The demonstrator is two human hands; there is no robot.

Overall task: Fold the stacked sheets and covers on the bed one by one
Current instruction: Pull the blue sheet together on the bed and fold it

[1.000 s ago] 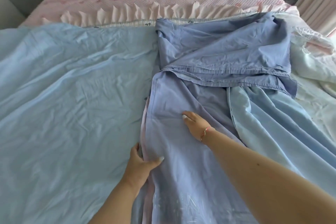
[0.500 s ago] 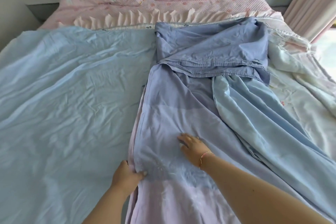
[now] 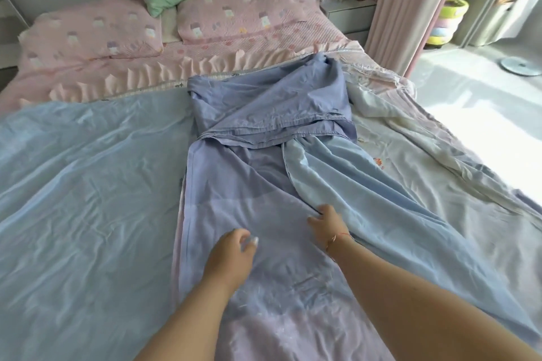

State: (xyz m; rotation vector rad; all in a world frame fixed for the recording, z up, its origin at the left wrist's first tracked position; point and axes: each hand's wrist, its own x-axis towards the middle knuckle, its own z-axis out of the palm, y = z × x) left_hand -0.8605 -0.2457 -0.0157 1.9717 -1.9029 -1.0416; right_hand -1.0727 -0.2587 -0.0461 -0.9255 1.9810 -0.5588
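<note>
The right hand point(image 3: 327, 227) grips a fold of the light blue sheet point(image 3: 366, 208), while the left hand point(image 3: 231, 258), loosely curled, hovers near over the purple cover point(image 3: 234, 184).

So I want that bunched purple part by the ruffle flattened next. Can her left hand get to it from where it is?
Probably yes: the left hand hovers over the purple sheet, and nothing lies between it and the bunched part, though she would need to lean forward.

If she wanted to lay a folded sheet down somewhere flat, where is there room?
The smooth pale blue sheet on the left, between the pink frilled quilt and the lavender folded strip, lies flat. The right is crowded: crumpled white cover, bunched lavender folds, both hands.
</note>
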